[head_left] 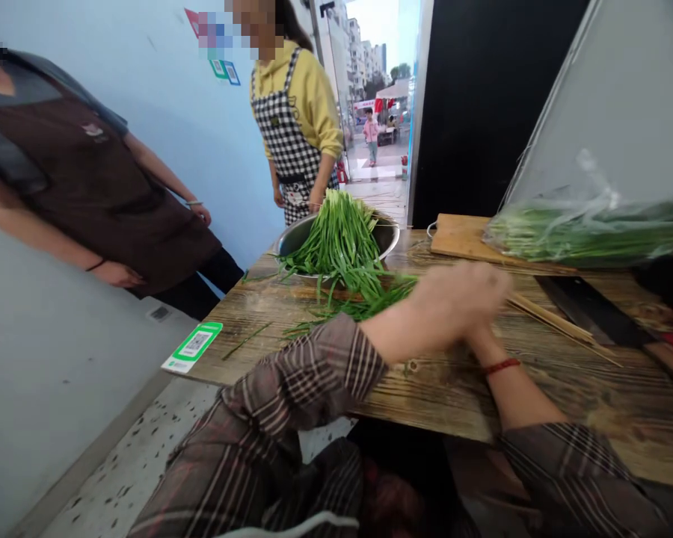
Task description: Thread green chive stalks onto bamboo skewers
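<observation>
Over the wooden table (460, 396), my left hand (443, 299) and my right hand (485, 295) meet and overlap, both smeared by motion. Their fingers cannot be made out, nor whether anything is between them. Loose green chives (364, 305) lie on the table just left of my hands. Behind them stands a metal bowl (391, 240) with a tall heap of chives (339, 232) spilling over its front rim. Thin wooden skewers (555, 317) rest on the table to the right of my hands.
A cleaver (588, 306) lies at the right. Behind it, a bagged bundle of greens (588, 232) rests on a cutting board (463, 235). A QR card (194, 347) sits at the left corner. Two people stand beyond the table, one in a brown apron (95, 179), one in a checkered apron (289, 134).
</observation>
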The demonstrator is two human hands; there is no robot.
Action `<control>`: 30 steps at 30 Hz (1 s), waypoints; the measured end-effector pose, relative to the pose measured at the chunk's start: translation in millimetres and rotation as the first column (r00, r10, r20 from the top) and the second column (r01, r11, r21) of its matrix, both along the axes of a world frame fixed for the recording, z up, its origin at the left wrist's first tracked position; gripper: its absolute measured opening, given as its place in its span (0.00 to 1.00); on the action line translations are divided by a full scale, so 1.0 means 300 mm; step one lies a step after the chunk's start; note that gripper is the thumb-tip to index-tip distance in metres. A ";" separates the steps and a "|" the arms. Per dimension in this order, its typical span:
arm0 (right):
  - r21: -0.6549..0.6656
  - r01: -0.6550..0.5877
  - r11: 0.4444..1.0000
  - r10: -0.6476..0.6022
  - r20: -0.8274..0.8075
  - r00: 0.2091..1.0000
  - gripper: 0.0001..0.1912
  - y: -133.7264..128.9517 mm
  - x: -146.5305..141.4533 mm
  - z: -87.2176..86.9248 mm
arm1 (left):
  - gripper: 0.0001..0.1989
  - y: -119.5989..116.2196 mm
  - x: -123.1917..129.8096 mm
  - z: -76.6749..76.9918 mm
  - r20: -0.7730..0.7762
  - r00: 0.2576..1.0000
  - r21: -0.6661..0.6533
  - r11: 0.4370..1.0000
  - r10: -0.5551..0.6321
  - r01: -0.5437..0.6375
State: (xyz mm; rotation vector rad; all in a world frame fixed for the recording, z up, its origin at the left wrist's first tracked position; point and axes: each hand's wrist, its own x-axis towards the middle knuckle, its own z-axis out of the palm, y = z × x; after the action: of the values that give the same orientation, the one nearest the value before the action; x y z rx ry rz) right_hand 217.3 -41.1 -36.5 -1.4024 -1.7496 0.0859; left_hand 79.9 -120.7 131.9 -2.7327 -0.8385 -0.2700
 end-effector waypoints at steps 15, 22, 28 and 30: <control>0.003 0.006 1.000 -0.006 -0.029 1.000 0.15 0.008 -0.001 0.009 | 0.10 0.403 -0.311 -0.190 -0.048 0.877 0.143 0.872 0.478 -0.468; -0.040 -0.030 0.999 0.029 -0.035 0.999 0.15 -0.007 -0.006 0.026 | 0.11 0.369 -0.608 -0.168 -0.175 0.835 0.182 0.851 0.522 -0.493; -0.120 -0.365 0.923 0.381 0.157 0.911 0.25 -0.031 -0.012 0.044 | 0.13 0.316 -0.793 -0.101 -0.245 0.786 0.271 0.818 0.568 -0.507; -0.151 -0.390 0.908 0.416 0.235 0.878 0.28 -0.032 -0.008 0.036 | 0.14 0.264 -0.783 -0.059 -0.203 0.796 0.298 0.810 0.570 -0.504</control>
State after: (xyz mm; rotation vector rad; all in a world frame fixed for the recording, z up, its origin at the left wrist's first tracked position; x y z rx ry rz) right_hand 214.8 -50.7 -25.6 -1.1320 -2.2723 0.2250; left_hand -154.9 -41.5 114.2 -2.1261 -1.3553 0.1382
